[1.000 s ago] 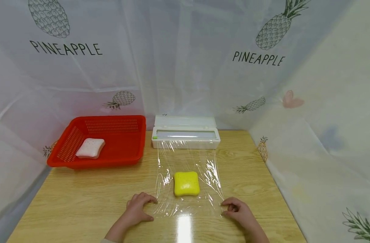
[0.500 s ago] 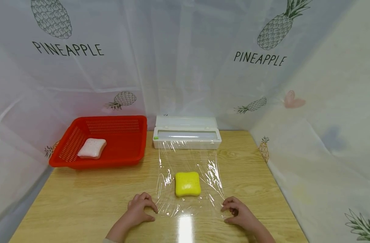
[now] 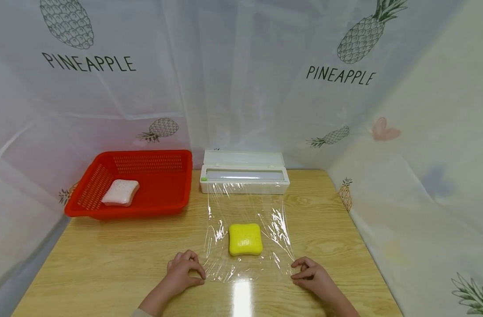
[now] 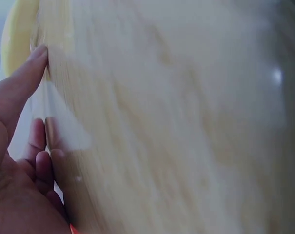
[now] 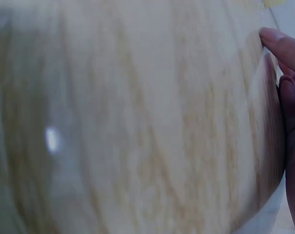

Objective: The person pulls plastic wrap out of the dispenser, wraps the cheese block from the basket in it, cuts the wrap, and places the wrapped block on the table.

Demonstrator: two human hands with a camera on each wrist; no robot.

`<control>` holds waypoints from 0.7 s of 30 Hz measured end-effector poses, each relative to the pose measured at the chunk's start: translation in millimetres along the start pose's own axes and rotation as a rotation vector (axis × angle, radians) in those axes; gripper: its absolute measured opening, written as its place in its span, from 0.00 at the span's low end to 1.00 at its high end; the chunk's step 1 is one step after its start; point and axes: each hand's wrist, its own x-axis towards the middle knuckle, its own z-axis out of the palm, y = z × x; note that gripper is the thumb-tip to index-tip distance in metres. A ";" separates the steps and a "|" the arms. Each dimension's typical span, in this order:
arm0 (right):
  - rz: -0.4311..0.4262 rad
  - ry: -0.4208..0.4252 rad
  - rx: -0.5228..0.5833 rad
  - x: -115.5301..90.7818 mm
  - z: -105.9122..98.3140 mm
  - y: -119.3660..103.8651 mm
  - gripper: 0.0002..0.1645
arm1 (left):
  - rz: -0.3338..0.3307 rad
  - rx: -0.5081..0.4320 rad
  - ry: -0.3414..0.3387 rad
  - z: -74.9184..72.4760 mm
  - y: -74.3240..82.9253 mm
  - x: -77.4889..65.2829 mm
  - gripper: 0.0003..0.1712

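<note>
A sheet of clear plastic wrap (image 3: 249, 211) stretches toward me from a white dispenser box (image 3: 244, 187) whose lid stands up. Within the sheet's outline sits a yellow pillow-shaped bar (image 3: 245, 240). My left hand (image 3: 180, 273) pinches the near left corner of the wrap between thumb and index finger. At the near right corner, my right hand (image 3: 317, 279) pinches the wrap in the same way. In the left wrist view the thumb (image 4: 28, 73) hides the index finger, while other fingers curl by the tabletop. The right wrist view shows the thumb (image 5: 284, 46) at the wrap's edge.
A red plastic basket (image 3: 162, 209) stands at the back left with a pale pink pillow-shaped bar (image 3: 120, 192) in it. The wooden table (image 3: 118, 259) meets a pineapple-print curtain (image 3: 241, 88) behind and at the sides.
Thumb and index finger of both hands have come together at the near corners of the wrap. The bar, box and basket have stayed put; the view has shifted slightly.
</note>
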 end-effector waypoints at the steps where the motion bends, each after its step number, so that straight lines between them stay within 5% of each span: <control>1: -0.004 0.006 -0.008 0.2 0.4 -0.1 0.06 | 0.001 0.004 0.005 0.2 -0.2 0.1 0.14; 7: 0.002 0.041 -0.078 -1.6 3.7 14.9 0.04 | 0.003 0.007 0.019 1.2 -0.9 0.6 0.14; 15: 0.174 0.099 0.036 -0.2 1.7 10.4 0.02 | -0.050 -0.110 0.019 -3.0 1.4 -0.3 0.10; 21: 0.107 0.169 0.079 4.2 0.5 4.4 0.03 | -0.061 -0.199 0.012 -11.7 4.1 1.6 0.07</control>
